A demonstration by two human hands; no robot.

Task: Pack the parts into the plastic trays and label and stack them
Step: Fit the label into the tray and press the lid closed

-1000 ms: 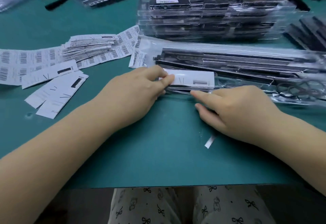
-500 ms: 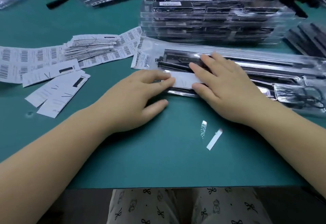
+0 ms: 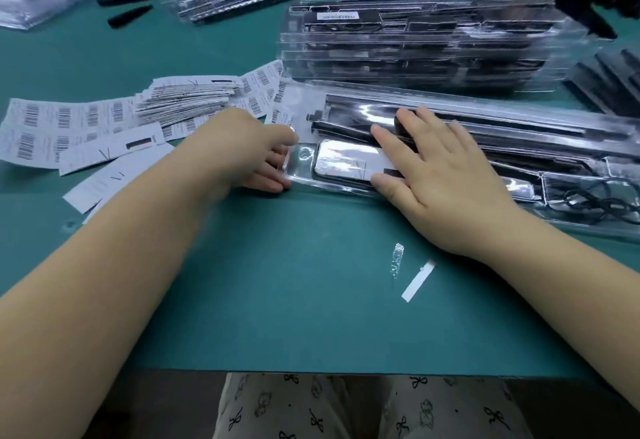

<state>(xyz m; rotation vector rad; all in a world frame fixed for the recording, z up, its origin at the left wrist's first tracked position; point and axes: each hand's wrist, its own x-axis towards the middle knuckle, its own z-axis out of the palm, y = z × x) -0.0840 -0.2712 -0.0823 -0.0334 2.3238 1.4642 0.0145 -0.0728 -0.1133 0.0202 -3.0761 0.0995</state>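
A white label (image 3: 360, 163) is being pressed onto a clear plastic tray (image 3: 519, 127) on the green desk (image 3: 277, 283).

Head view: the tray, long, glossy and ribbed, packed with slim black parts (image 3: 450, 130), is lying just in front of the stack of finished trays (image 3: 415, 44). The right hand (image 3: 440, 175) is being laid flat, fingers spread, over the label and tray; the tray's left end is being gripped by the left hand (image 3: 256, 154), fingers curled, blurred. The slick film is probably being steadied poorly: a slip could leave the thin paper label creased or crooked. Barcode sheets (image 3: 69, 127) and loose paper labels (image 3: 183, 99) are lying at left.
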